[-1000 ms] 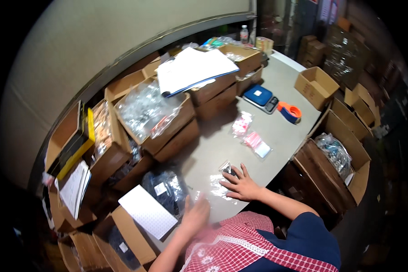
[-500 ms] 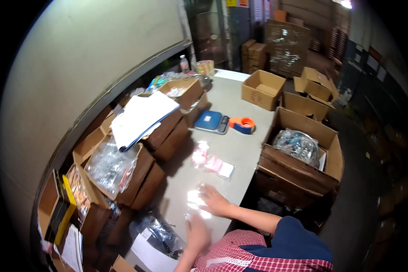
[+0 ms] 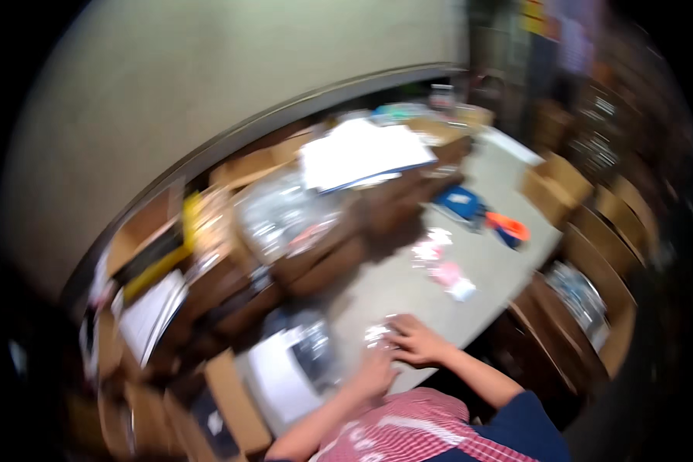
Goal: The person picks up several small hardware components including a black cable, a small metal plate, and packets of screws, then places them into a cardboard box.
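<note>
A shiny clear plastic bag (image 3: pixel 377 334) lies on the grey table (image 3: pixel 485 312) in front of me. My right hand (image 3: pixel 417 341) rests at the bag's right side with its fingers stretched apart. At the near side of the bag is my left hand (image 3: pixel 374 373), its fingers blurred, so their grip does not show. The two hands are close together. Farther along the table lie small pink-and-white packets (image 3: pixel 445 271) in clear wrap. To the left, a dark item in clear plastic (image 3: pixel 316 350) sits beside a white paper sheet (image 3: pixel 283 377).
Cardboard boxes hold clear plastic bags (image 3: pixel 285 215) on the left, with a white-papered clipboard (image 3: pixel 366 158) on top. A blue scale (image 3: pixel 459 202) and an orange-and-blue tape dispenser (image 3: pixel 508 229) sit farther back. An open carton (image 3: pixel 550 327) stands beyond the table's right edge.
The view has swung left, so the table and boxes appear shifted right and blurred. My hands have come closer together at the clear bag.
</note>
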`<state>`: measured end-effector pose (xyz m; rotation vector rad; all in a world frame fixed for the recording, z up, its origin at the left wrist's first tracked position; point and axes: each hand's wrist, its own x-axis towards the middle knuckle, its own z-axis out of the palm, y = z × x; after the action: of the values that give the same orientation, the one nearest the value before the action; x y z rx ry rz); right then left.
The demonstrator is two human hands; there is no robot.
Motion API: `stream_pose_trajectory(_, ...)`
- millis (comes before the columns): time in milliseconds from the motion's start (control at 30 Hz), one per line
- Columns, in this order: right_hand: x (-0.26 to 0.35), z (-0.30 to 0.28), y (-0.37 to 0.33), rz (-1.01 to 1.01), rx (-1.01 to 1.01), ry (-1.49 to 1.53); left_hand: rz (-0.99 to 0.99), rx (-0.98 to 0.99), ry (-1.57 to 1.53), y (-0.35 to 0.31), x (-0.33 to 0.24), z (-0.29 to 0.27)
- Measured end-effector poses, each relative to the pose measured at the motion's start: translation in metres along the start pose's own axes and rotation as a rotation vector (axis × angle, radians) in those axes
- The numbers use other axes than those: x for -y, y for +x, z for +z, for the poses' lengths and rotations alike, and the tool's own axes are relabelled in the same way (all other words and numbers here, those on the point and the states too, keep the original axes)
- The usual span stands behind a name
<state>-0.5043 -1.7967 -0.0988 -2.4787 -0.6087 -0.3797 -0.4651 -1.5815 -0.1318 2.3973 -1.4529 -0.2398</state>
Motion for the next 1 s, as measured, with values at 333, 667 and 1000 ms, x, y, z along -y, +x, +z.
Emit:
stream_pose_trajectory(333, 0.014, 0.007, -0.009, 0.222, 0.024, -0.011, 0.036, -0.136, -0.101, -0.017, 0.002, 0.011)
stream_pose_trajectory(667, 0.026, 0.006, 0.003, 0.318, 0.171, -0.152, 0.120, -0.627, -0.116, -0.007, 0.006, -0.184)
stream_pose_trajectory(1000, 0.032, 0.015, 0.004, 0.289, 0.036, -0.117, -0.653, -0.906, 0.580, -0.069, 0.221, -0.410)
